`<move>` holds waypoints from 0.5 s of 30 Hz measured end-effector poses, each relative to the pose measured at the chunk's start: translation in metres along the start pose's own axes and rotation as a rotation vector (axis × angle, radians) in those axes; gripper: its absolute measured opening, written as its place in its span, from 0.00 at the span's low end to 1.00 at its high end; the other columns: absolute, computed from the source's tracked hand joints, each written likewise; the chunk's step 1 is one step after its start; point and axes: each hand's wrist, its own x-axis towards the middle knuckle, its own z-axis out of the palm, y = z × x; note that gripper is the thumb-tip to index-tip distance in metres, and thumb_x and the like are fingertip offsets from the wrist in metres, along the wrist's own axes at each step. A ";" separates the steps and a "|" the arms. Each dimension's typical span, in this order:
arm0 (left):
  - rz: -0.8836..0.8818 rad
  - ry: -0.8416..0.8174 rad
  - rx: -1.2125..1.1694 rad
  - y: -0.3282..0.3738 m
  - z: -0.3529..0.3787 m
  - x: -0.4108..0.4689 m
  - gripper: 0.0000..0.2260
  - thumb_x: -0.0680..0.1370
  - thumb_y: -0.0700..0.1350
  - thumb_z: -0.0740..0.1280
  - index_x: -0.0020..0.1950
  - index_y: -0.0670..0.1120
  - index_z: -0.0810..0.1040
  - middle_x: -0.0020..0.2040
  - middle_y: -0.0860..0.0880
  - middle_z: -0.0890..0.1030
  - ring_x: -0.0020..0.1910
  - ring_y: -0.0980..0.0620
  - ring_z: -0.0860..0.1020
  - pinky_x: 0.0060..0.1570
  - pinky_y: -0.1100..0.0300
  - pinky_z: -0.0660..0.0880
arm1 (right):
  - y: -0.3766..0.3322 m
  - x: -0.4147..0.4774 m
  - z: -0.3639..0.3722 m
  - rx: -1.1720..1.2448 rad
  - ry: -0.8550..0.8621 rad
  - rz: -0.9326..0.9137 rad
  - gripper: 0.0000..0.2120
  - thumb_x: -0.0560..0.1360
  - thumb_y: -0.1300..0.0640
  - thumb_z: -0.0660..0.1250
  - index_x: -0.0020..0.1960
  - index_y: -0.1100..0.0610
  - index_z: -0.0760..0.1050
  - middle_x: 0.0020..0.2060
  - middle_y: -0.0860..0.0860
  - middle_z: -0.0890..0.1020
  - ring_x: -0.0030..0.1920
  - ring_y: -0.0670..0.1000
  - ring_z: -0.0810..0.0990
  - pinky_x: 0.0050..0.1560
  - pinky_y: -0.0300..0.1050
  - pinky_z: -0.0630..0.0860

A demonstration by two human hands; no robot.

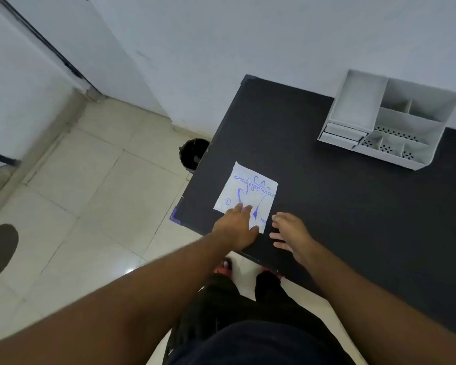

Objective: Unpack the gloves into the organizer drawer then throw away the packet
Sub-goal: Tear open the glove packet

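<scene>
While both forearms reach forward over the near edge of the black table [353, 206], the left hand [236, 227] lies flat on the near corner of the glove packet [246, 194], fingers loosely spread and pressing its lower edge, palm down; nothing is pinched. Right hand [291, 233] hovers just beside the packet at its 3 o'clock, fingers spread and slightly curled, holding nothing, apparently not touching the packet, though contact with the table cannot be told. Packet lies flat near the table's left edge, printed face up, its long axis running from the hands toward 12 o'clock, leaning a little to 1. Left hand is the nearer one and already on it; judgement: the packet is unopened and the next move is a two-hand lift or tear from this near edge. Beyond the packet, at about 10 o'clock and down on the tiled floor just beside the table edge, a black bin [194, 154], partly hidden. Farthest, at 2 o'clock against the wall, the white organizer [390, 122], well apart from the packet, with shallow drawers at its lower left front seemingly shut.
</scene>
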 end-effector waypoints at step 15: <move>-0.151 -0.038 -0.647 0.001 -0.027 0.060 0.31 0.82 0.51 0.65 0.82 0.52 0.56 0.75 0.47 0.72 0.66 0.46 0.76 0.62 0.55 0.74 | -0.044 0.027 0.013 0.084 0.012 0.103 0.09 0.79 0.52 0.64 0.53 0.52 0.81 0.41 0.48 0.82 0.36 0.48 0.71 0.38 0.44 0.70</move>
